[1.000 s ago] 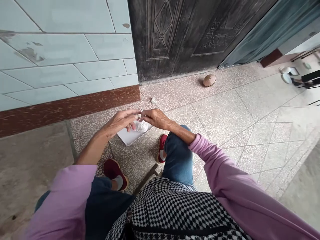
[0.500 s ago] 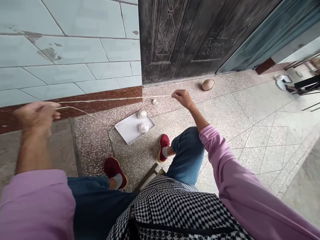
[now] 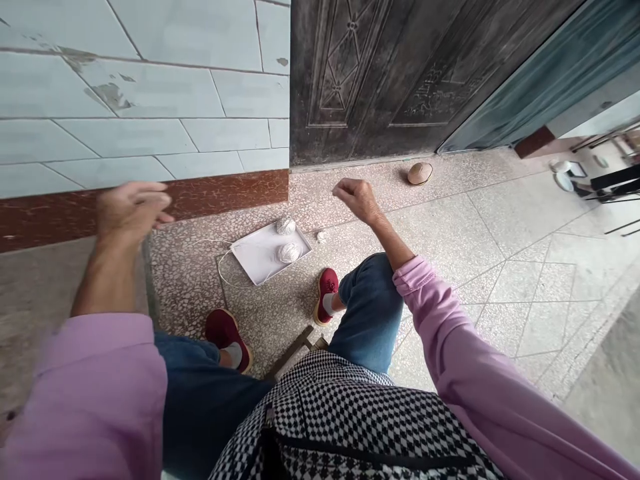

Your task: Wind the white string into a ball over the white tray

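Note:
My left hand (image 3: 134, 210) is up at the left, slightly blurred, its fingers curled around white yarn that barely shows. My right hand (image 3: 356, 199) is held up in front of the door with its fingers pinched; the yarn in it is too fine to make out here. Below and between them, a white tray (image 3: 255, 259) lies on the floor with two balls of white yarn, the nearer ball (image 3: 289, 253) and the farther ball (image 3: 286, 225). A loose strand loops past the tray's left edge. A small white yarn bundle (image 3: 321, 236) shows right of the tray; I cannot tell whether it hangs or lies.
A tiled wall (image 3: 150, 87) and a dark carved door (image 3: 370, 80) stand ahead. A brownish rounded object (image 3: 419, 173) sits by the threshold. My red shoes (image 3: 327, 293) flank the area below the tray, with a wooden stool part (image 3: 293, 350) between my legs.
My left hand has moved right, closer to my right hand. The taut yarn between the hands no longer shows as a straight line. The small bundle appears lower and farther right.

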### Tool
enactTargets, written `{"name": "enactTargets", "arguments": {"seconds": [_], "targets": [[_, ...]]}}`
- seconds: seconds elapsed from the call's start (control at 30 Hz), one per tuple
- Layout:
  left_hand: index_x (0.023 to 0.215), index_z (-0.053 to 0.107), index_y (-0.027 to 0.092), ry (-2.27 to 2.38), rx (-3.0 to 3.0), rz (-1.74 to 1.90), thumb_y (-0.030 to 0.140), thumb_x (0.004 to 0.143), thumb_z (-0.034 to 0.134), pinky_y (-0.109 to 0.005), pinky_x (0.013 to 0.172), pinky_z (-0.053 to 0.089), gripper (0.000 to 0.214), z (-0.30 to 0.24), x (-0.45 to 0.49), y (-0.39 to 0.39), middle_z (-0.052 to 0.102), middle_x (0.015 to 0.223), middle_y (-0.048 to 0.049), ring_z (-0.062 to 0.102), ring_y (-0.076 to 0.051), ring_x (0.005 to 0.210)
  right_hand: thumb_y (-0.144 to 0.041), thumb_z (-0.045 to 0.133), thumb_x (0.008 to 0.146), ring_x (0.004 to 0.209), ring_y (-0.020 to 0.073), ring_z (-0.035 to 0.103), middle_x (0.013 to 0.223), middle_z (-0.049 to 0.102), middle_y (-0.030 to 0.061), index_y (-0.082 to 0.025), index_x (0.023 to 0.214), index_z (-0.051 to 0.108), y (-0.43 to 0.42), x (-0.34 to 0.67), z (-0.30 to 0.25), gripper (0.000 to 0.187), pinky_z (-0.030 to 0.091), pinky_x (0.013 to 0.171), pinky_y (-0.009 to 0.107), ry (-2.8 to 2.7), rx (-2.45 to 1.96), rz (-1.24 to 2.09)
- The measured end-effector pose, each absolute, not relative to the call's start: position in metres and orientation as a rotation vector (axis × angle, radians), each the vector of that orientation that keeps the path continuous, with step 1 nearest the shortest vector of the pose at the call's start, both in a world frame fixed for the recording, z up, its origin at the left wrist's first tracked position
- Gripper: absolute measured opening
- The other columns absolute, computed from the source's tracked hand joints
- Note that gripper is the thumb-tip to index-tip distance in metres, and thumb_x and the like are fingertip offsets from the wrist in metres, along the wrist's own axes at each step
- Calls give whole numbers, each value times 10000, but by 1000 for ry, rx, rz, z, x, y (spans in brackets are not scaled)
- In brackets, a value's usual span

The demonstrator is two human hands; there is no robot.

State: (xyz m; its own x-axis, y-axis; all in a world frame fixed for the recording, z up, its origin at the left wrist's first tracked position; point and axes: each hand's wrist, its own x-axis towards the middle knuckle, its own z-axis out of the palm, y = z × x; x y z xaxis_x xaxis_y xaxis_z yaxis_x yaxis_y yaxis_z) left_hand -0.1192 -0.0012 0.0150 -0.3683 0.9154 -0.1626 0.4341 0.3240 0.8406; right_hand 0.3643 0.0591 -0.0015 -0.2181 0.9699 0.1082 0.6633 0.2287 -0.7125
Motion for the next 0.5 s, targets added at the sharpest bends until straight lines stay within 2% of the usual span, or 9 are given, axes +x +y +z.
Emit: {"name": "enactTargets", "arguments": {"seconds": [0.1, 0.17, 0.23, 0.33, 0.37, 0.43, 0.5], "targets": [[1415, 867, 65, 1569, 1255, 891, 207, 1054, 889, -238, 654, 538, 388, 25, -66, -3, 918, 1410, -194, 731, -137, 784, -290, 734, 1193, 895, 223, 606, 896, 694, 40, -208, 969, 738, 55, 316, 2, 238, 463, 939, 373, -2175, -1334, 749], [1473, 887, 81, 1366, 1280, 852, 228, 1080, 881, -284, 656, 535, 420, 24, -34, -3, 897, 1529, -231, 745, -166, 810, -301, 721, 1229, 927, 235, 625, 951, 740, 59, -209, 1009, 757, 51, 288, 3, 241, 467, 967, 375, -2300, -1268, 763], [1431, 925, 120, 1250, 1270, 796, 270, 1048, 923, -332, 678, 560, 411, 18, -10, -4, 911, 1431, -217, 783, -226, 841, -329, 716, 1257, 937, 246, 619, 969, 757, 70, -213, 1023, 758, 46, 267, 4, 264, 463, 970, 377, -2387, -1242, 788], [1160, 954, 142, 1164, 1278, 729, 273, 1022, 938, -371, 709, 568, 191, 7, 7, -5, 887, 1057, -154, 765, -259, 817, -359, 728, 1259, 938, 254, 605, 950, 748, 68, -220, 1021, 744, 43, 255, 4, 276, 459, 955, 380, -2424, -1232, 837], [1059, 936, 141, 1158, 1280, 731, 244, 1036, 910, -371, 709, 546, 109, 5, 8, -5, 837, 915, -121, 720, -240, 774, -360, 733, 1252, 938, 253, 600, 937, 733, 62, -222, 1013, 734, 43, 255, 4, 276, 459, 949, 380, -2411, -1225, 862], [938, 893, 140, 1187, 1266, 783, 163, 1073, 830, -365, 688, 467, 150, 5, 3, -4, 695, 696, -45, 593, -192, 678, -365, 741, 1241, 933, 247, 582, 902, 685, 48, -224, 985, 712, 45, 259, 4, 294, 461, 934, 383, -2354, -1201, 931], [937, 878, 130, 1253, 1233, 880, 104, 1103, 769, -363, 666, 389, 200, 10, -8, -3, 600, 613, 6, 503, -163, 625, -413, 762, 1239, 933, 245, 567, 872, 648, 40, -227, 973, 715, 51, 268, 2, 328, 468, 916, 387, -2264, -1205, 1003]]}}
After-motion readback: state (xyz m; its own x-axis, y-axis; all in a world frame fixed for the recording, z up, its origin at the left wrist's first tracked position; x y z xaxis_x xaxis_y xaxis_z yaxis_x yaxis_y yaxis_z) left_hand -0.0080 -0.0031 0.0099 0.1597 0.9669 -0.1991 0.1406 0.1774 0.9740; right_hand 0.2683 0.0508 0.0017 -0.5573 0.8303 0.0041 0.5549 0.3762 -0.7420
